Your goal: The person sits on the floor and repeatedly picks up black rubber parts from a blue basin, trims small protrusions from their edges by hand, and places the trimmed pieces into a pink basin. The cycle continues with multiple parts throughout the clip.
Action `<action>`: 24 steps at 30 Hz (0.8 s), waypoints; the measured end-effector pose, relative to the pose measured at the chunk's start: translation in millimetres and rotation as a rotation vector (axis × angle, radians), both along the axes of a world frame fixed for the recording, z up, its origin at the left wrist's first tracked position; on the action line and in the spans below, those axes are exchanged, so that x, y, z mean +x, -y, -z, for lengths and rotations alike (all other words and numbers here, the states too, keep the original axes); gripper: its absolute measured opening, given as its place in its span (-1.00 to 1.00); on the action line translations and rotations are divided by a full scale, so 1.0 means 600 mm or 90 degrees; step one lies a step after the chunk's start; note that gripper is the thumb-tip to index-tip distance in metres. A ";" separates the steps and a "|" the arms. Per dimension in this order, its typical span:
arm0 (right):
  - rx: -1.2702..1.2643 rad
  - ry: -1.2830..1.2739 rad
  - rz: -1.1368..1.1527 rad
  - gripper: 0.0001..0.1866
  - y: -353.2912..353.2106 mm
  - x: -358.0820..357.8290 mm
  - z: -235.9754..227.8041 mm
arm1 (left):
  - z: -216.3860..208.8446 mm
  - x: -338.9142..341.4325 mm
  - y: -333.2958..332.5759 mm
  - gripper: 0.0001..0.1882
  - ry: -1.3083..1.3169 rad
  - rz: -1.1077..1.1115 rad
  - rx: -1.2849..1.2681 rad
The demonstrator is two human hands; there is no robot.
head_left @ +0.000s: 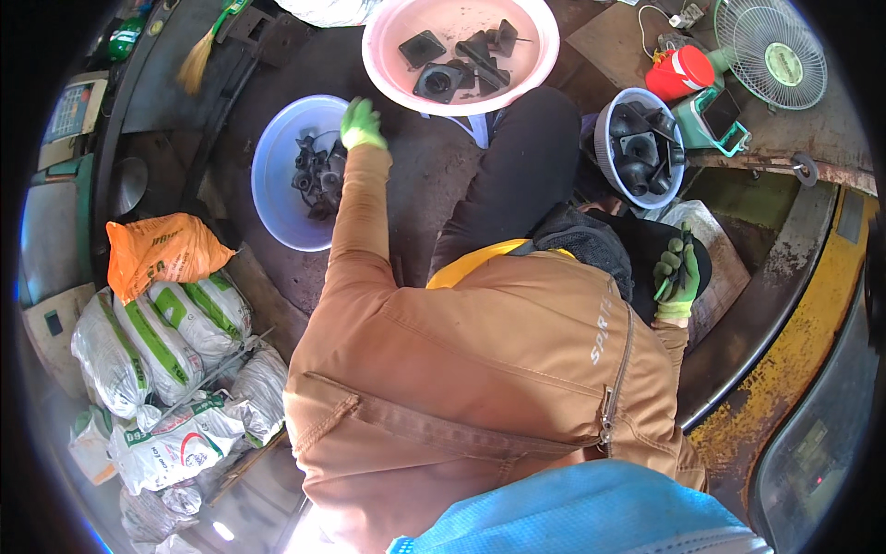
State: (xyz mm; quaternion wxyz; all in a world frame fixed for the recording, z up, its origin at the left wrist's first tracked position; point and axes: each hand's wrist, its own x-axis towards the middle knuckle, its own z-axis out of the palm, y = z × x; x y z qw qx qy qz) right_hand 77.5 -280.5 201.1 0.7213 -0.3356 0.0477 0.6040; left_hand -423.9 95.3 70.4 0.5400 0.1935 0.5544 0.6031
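Observation:
My left hand (362, 126), in a green-cuffed glove, is over the right rim of a light blue basin (268, 189). Its fingers point away from me, slightly apart, and nothing shows in them. Small black moulded parts (318, 175) lie heaped in that basin. By my right knee, my right hand (676, 279) in a matching glove is closed around a slim dark thing (685, 258) whose kind I cannot make out. Beyond it, a pale lavender basket (604, 138) holds black square-flanged parts (641, 148).
A pink basin (392, 78) ahead holds several black square-based parts (438, 81). Right of it are a red jug (680, 74), a green-framed device (715, 115) and a fan (771, 51). Stuffed sacks (171, 346) and an orange bag (161, 254) lie left. A yellow metal edge (784, 369) curves along the right.

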 end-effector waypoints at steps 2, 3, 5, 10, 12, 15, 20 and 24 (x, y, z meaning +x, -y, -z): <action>0.037 -0.004 0.003 -0.57 0.013 -0.002 0.000 | -0.009 0.069 -0.037 -0.58 -0.319 0.175 0.104; 0.103 -0.027 -0.018 -0.56 0.019 -0.001 0.001 | -0.015 0.087 -0.054 -0.54 -0.522 0.311 0.077; 0.096 -0.035 0.013 -0.51 0.027 0.002 0.008 | -0.018 0.137 -0.091 -0.59 -0.939 0.443 0.163; 0.129 -0.012 0.039 -0.49 0.041 0.004 0.018 | 0.007 0.189 -0.148 -0.75 -1.077 0.592 0.023; 0.137 0.000 0.047 -0.48 0.043 0.001 0.017 | 0.021 0.182 -0.163 -0.78 -1.113 0.563 0.042; 0.133 0.010 0.067 -0.48 0.040 -0.006 0.012 | 0.028 0.156 -0.181 -0.79 -1.138 0.595 0.012; 0.123 -0.009 0.091 -0.47 0.026 -0.011 0.005 | -0.002 0.146 -0.193 -0.75 -1.361 0.703 -0.068; 0.058 0.057 0.074 -0.49 0.025 -0.011 0.008 | -0.058 0.194 -0.177 -0.64 -1.363 0.498 -0.066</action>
